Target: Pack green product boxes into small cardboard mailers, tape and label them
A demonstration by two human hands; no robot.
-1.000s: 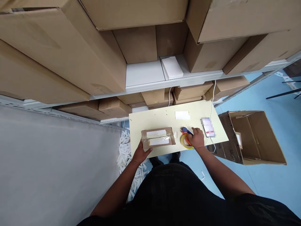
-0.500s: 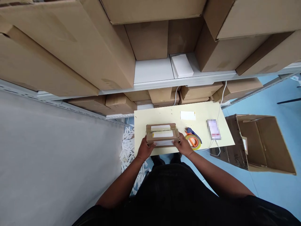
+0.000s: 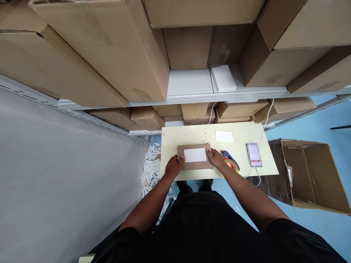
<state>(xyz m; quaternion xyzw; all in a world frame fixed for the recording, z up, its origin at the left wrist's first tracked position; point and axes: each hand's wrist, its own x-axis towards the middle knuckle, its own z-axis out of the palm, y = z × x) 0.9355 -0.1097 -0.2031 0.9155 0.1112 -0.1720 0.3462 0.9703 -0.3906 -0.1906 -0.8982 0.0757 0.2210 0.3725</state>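
Observation:
A small brown cardboard box (image 3: 196, 165) is at the front of the pale yellow table (image 3: 170, 137), with a white label (image 3: 195, 155) on its upper face. My left hand (image 3: 174, 166) grips the box's left end, thumb on top. At the right end my right hand (image 3: 215, 157) holds it, with the thumb near the label's edge. Just right of that hand lies a tape dispenser (image 3: 230, 160) with a blue part and an orange core, partly covered by my forearm. Farther back on the table is a separate white label (image 3: 224, 136).
A phone (image 3: 254, 155) with a white cable lies on the table's right side. Beyond the table stands a shelf (image 3: 189, 83) full of cardboard boxes. An open carton (image 3: 315, 175) is on the floor at right; white scraps (image 3: 150, 170) cover the floor at left.
The box has been turned so that a face with one white label is up, in place of the taped face with several white strips. Both hands still hold its ends.

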